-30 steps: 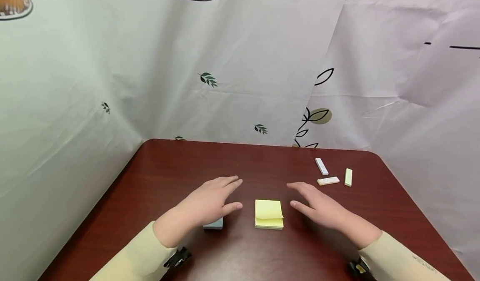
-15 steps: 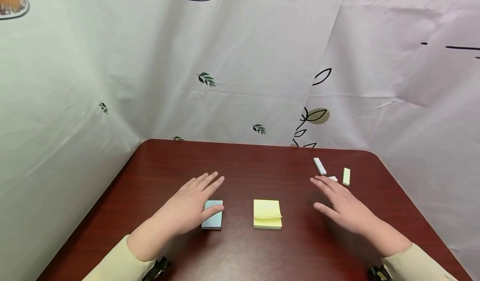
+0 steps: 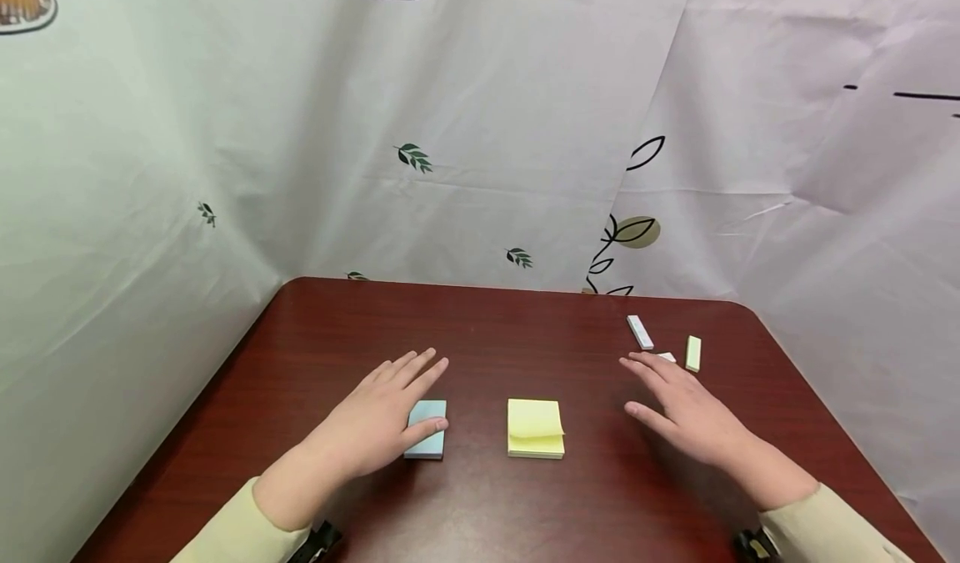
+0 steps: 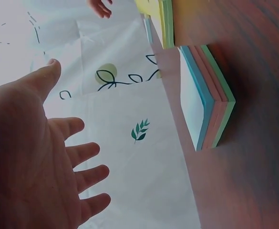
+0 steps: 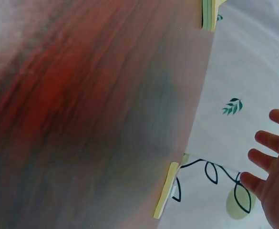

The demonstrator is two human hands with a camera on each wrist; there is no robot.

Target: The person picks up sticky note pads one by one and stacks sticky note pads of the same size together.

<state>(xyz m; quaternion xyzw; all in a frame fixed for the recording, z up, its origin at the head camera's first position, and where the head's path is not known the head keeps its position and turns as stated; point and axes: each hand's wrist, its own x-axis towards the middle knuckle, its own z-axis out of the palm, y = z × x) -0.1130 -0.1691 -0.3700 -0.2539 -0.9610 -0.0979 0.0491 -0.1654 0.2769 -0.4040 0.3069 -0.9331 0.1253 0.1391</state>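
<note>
Left hand (image 3: 372, 417) wide, fingers extended and thumb apart, above the left half of the worktop (image 3: 465, 329); right hand (image 3: 692, 417) likewise wide, toward the right edge. Farther apart now than a second ago, when close on either side of the yellow pad (image 3: 536, 431); hardly shifted since half a second ago. Partly covered by the left hand in the head view, yet clear of its fingers in the left wrist view, the blue pad (image 3: 429, 411), with pink and green layers underneath; more of its top in sight than a second ago. Between the hands, yellow pad in place as before, top sheet lifted on the side toward the near edge. Toward the far right corner, a white strip (image 3: 640, 332), a pale strip (image 3: 693, 354) and a third strip (image 3: 667, 357), this last mostly hidden behind the right hand, though fully in sight a second ago. Beyond the far edge, a white cloth (image 3: 480, 113) with leaf prints.
</note>
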